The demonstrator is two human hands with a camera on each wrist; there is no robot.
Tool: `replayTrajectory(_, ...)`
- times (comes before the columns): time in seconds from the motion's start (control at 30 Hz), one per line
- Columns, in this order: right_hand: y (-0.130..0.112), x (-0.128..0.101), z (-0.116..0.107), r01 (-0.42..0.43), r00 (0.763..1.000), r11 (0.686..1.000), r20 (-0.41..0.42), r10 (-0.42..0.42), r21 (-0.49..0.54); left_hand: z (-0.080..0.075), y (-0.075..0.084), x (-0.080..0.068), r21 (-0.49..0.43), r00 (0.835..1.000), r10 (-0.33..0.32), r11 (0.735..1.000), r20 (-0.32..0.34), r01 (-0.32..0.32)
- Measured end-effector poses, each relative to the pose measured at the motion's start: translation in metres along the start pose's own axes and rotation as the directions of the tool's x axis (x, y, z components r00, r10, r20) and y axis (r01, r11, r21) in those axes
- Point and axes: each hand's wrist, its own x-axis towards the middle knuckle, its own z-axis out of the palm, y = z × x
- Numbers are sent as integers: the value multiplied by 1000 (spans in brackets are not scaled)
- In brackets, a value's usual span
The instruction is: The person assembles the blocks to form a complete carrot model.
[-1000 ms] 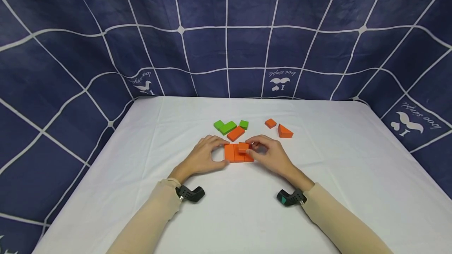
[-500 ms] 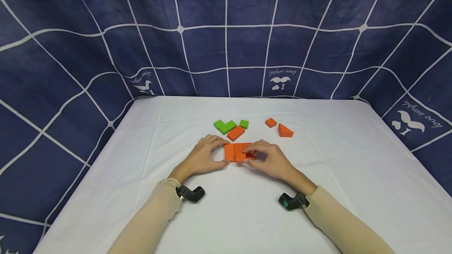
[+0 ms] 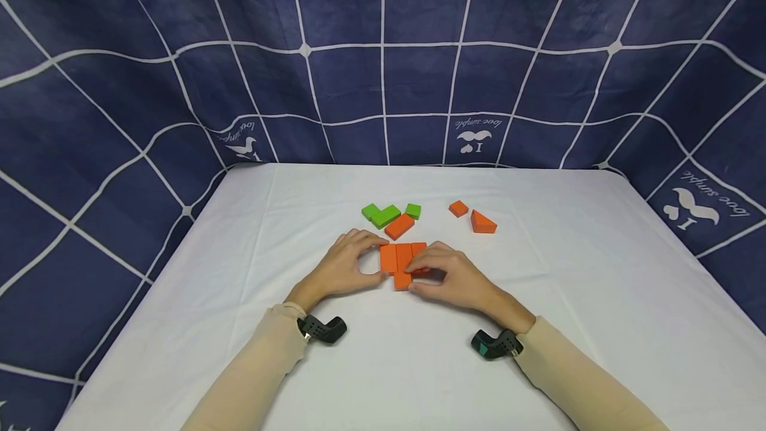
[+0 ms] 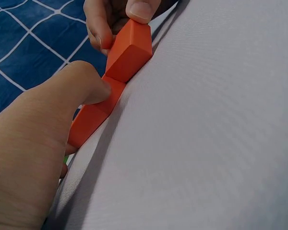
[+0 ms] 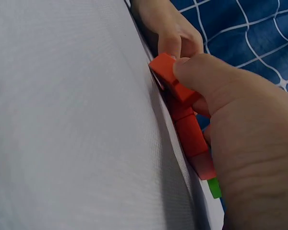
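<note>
On the white table (image 3: 538,298), flat orange blocks (image 3: 396,256) lie side by side in a row. My left hand (image 3: 374,259) grips the row's left end, thumb at the near edge and fingers at the far edge. In the left wrist view the thumb (image 4: 86,86) presses the orange row (image 4: 93,117). My right hand (image 3: 413,276) pinches a small orange block (image 3: 402,281) against the row's near edge. That small block (image 5: 170,76) shows tilted under my right thumb (image 5: 201,72), also as the small block (image 4: 129,50) in the left wrist view.
Behind the hands lie a long orange block (image 3: 399,226), a green L-shaped block (image 3: 381,215) and a green cube (image 3: 413,210). Further right sit a small orange block (image 3: 458,208) and an orange wedge (image 3: 482,222). A blue grid-patterned cloth (image 3: 383,72) walls the table.
My right hand carried the small orange block from above the row down to its near edge. The left hand stayed on the row's left end.
</note>
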Motion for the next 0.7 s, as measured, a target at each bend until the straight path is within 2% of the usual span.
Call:
replayTrajectory(0.33, 1, 1, 2, 73, 997, 993, 5, -73, -88, 0, 0, 0, -4, 1000, -10, 1000, 6, 10)
replayTrajectory(0.7, 1, 3, 4, 65, 998, 994, 14, -64, -89, -1, 1, 0, 3, 1000, -11, 1000, 8, 11)
